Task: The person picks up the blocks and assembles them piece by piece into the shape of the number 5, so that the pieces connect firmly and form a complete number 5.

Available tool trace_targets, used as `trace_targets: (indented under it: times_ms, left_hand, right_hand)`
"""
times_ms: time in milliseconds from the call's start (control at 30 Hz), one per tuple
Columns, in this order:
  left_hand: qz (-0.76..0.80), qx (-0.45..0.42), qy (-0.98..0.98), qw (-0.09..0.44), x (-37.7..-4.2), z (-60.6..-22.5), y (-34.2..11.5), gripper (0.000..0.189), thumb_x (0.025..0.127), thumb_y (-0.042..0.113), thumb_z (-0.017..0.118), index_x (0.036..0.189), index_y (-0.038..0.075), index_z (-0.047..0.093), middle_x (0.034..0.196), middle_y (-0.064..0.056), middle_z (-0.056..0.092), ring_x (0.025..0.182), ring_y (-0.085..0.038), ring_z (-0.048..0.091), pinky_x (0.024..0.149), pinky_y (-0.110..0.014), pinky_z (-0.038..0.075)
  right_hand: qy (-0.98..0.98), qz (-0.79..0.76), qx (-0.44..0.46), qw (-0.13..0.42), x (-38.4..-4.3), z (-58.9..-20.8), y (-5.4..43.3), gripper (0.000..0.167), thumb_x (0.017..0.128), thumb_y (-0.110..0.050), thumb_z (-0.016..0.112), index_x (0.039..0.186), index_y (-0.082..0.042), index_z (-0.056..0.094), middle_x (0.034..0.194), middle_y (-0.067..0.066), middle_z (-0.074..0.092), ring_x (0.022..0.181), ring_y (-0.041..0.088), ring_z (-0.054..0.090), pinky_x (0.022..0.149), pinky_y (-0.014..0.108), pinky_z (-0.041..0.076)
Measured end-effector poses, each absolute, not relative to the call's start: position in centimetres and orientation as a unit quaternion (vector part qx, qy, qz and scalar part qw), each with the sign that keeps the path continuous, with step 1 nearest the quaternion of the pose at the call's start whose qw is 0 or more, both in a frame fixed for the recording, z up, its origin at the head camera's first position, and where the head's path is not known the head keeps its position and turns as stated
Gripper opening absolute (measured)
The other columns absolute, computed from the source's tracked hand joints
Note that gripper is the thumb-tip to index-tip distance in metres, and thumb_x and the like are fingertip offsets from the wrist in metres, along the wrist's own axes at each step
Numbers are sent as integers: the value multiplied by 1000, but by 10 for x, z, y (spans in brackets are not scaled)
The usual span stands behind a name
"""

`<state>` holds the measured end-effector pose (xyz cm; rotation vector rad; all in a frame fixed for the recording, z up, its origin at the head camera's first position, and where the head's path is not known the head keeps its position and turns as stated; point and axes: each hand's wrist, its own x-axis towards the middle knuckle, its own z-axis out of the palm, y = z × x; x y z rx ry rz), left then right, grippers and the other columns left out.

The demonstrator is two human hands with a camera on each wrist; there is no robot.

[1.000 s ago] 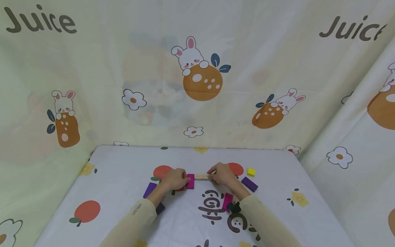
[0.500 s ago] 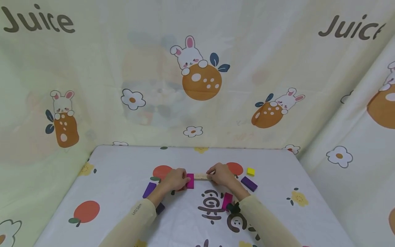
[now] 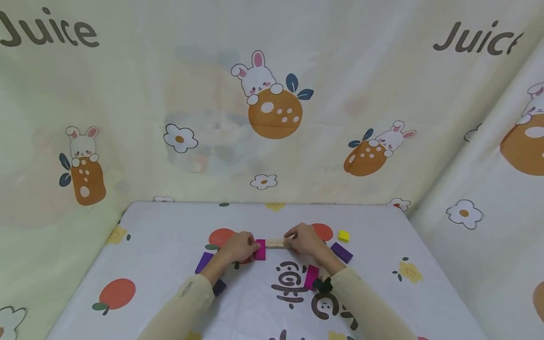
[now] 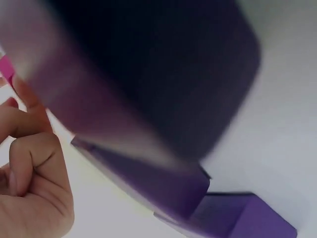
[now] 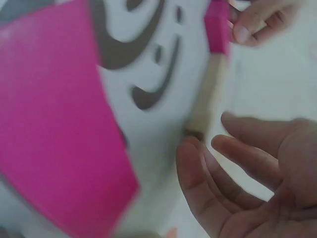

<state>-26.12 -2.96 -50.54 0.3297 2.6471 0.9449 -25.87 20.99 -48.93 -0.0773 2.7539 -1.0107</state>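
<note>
My left hand [image 3: 239, 246] pinches a magenta block [image 3: 260, 250] near the middle of the table. A pale wooden block [image 3: 274, 243] runs rightward from it, its left end against the magenta one. At the wooden block's right end are the thumb and fingertips of my right hand [image 3: 305, 239], pinching it. In the right wrist view the wooden block [image 5: 205, 99] meets the magenta block [image 5: 218, 27], which the other hand [image 5: 262, 22] holds. The left wrist view shows my left hand [image 4: 37, 183] with curled fingers; only a corner of the magenta block [image 4: 7, 68] appears there.
Purple blocks [image 3: 205, 262] lie by the left forearm, one partly hidden. Another magenta block [image 3: 311, 277] sits near the right wrist, beside a dark object [image 3: 323, 285]. Farther right are a purple block [image 3: 342, 253] and a yellow block [image 3: 344, 236]. A printed cloth [image 3: 378, 293] covers the table.
The head view has shifted slightly, moving the scene a little leftward. Both hands and the blocks keep nearly the same places relative to the table.
</note>
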Motion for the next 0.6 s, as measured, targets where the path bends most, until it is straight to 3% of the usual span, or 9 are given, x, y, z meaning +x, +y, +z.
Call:
trace_targets:
  times_ms: [167,333,500,600]
  left_hand:
    - [355,96,921,129,-263,-497,-43,31,106,33,62,104,5,73,83,-5,69,80,-18,60,66,-29,49]
    - [369,98,920,89,-258,-482,-57,25,104,26,64,108,4,73,96,-11,74,86,-21,66,70,-34,56]
    - [353,152,923,34,-245,-479,-49,16,101,19,68,110,7,74,101,-7,77,88,-17,67,75,-34,57]
    - [357,213,909,37,-232,-485,-27,22,100,18,71,120,7,74,107,-6,77,83,-12,62,71,-27,53]
  right_hand:
    - [928,-360,-27,95,-262,-474,229,29,97,-14,77,123,-2,77,96,10,79,72,17,69,65,27,58]
    - [942,-326,-27,70,-263,-469,254,25,97,-17,77,116,-1,79,92,9,78,69,15,69,63,26,57]
    - [959,-276,-13,59,-255,-466,270,25,94,-19,78,107,3,80,78,8,75,63,13,64,60,25,51]
    - [964,-258,0,61,-250,-468,276,26,92,-19,80,102,4,80,81,10,73,64,16,62,58,26,51]
